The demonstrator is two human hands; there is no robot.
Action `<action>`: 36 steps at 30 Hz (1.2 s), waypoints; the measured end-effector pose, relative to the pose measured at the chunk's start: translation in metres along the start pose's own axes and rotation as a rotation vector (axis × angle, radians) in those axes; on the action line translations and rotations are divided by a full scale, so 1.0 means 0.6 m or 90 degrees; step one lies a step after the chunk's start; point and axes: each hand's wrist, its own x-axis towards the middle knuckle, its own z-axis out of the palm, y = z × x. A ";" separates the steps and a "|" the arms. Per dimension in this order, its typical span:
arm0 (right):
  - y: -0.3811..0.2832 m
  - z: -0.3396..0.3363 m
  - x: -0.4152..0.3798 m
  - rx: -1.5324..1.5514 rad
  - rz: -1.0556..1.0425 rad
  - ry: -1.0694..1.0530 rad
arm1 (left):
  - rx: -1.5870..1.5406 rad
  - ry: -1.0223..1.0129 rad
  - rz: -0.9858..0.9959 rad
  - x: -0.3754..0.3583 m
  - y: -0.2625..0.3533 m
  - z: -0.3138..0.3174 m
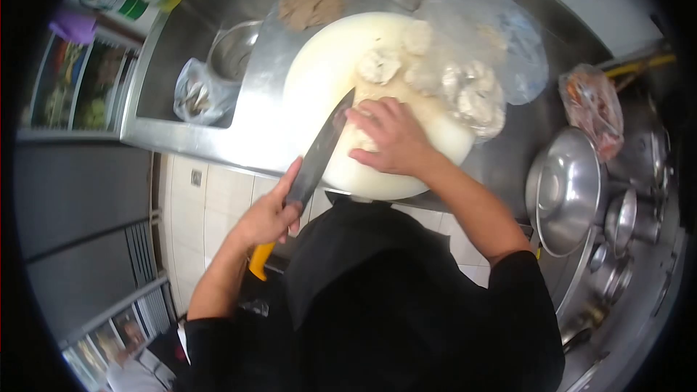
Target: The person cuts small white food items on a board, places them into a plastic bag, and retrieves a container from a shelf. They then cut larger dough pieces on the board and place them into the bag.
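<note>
Left hand point(270, 216) grips the knife point(317, 152), right hand point(392, 138) flat on pale meat point(361, 127); slicing barely begun, several lumps point(472, 94) uncut.

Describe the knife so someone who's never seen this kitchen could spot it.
Find the round white cutting board on the steel counter. The knife lies slanted across its near edge, gripped by the left hand. It alone has a dark blade and a yellow handle.

From my remote feed: a stainless steel counter point(218, 141) with a recessed sink point(181, 43) spans the far side, pale floor tiles point(210, 203) below it. Grey cabinet panels point(80, 196) stand at left; metal lids point(566, 189) crowd the right.
</note>
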 end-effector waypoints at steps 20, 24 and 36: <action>0.330 -0.281 0.062 -0.077 0.436 0.077 | -0.049 -0.217 0.295 0.141 0.436 0.075; 0.469 -0.234 0.072 -0.132 0.554 -0.016 | -0.152 -0.202 0.170 0.218 0.499 0.077; 0.081 -0.172 0.145 -0.128 0.061 -0.266 | -0.107 0.176 0.155 0.031 0.104 -0.068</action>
